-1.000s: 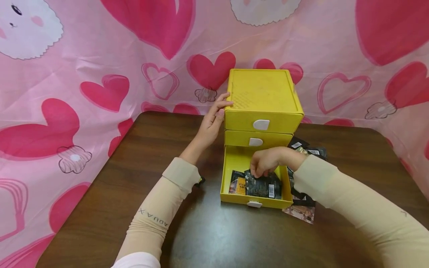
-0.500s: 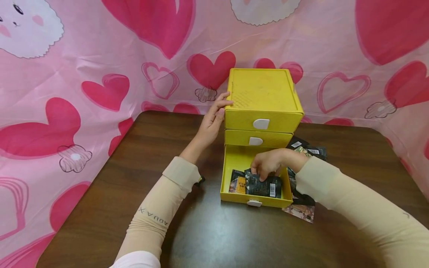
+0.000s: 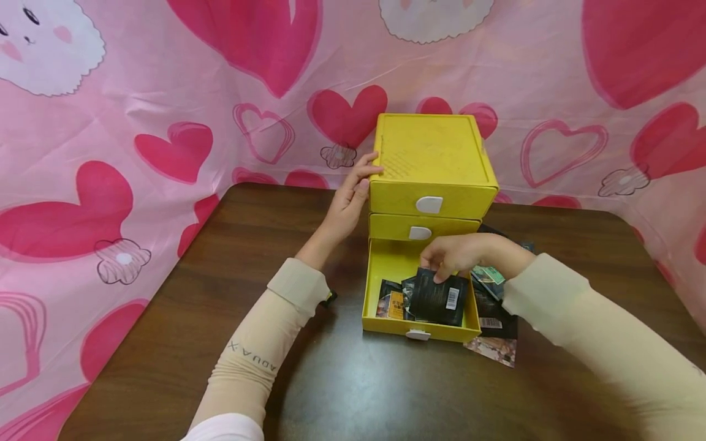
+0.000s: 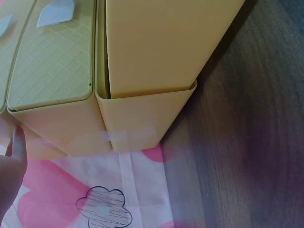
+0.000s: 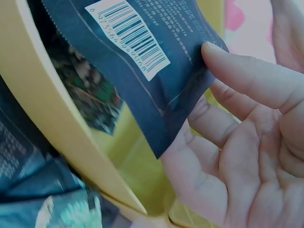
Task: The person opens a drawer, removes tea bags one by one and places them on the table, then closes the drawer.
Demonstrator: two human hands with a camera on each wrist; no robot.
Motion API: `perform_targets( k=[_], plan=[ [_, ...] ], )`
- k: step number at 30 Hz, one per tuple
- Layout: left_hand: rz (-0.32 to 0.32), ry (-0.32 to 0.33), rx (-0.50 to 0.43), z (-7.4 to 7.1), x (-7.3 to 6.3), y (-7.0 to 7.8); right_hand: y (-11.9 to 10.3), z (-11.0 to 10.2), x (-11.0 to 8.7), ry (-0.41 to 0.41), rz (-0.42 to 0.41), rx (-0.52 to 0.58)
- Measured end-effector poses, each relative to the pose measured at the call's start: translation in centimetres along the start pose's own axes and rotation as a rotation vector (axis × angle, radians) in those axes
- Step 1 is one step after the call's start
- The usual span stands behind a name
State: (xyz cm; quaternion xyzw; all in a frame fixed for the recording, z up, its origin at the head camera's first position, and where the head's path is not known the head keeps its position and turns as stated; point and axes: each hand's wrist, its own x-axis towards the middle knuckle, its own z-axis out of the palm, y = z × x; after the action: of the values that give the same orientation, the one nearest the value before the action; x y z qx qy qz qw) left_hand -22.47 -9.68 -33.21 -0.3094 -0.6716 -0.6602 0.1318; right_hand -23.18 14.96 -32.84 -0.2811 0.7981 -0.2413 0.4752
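Observation:
A yellow drawer unit (image 3: 436,147) stands on the table, its bottom drawer (image 3: 391,263) pulled out. My left hand (image 3: 347,202) rests against the unit's upper left side, fingers extended; the left wrist view catches part of that hand (image 4: 14,161) at the yellow wall. Over the bottom drawer, my right hand (image 3: 460,252) pinches the top of a black sachet (image 3: 438,297). Close up, the sachet (image 5: 142,57) shows a white barcode label, with the thumb (image 5: 247,76) on its printed face. Other sachets, one with an orange panel (image 3: 396,304), lie beneath and beside it in the drawer.
Several more sachets (image 3: 493,318) lie on the table to the right of the unit, partly behind my right arm. The upper drawers (image 3: 397,199) are closed, with white pull tabs. A heart-patterned pink cloth (image 3: 176,73) hangs behind the brown table (image 3: 331,380).
My right hand has moved slightly up and to the right, and the black sachet in its fingers has risen and tilted more upright. The left hand has stayed in place.

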Motion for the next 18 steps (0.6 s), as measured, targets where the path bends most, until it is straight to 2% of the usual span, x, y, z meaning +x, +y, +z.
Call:
perform_targets(
  k=[5,12,18],
  plan=[
    [-0.001,-0.002,-0.003,0.1,-0.2,-0.2,0.3,-0.6,-2.1,0.056,-0.013,0.057],
    [-0.008,-0.027,0.000,0.4,-0.4,-0.3,2.2,-1.1,-5.2,0.177,0.042,0.131],
    [0.005,0.005,0.014,0.2,-0.1,0.0,3.8,-2.3,-7.6,0.224,0.067,0.208]
  ],
)
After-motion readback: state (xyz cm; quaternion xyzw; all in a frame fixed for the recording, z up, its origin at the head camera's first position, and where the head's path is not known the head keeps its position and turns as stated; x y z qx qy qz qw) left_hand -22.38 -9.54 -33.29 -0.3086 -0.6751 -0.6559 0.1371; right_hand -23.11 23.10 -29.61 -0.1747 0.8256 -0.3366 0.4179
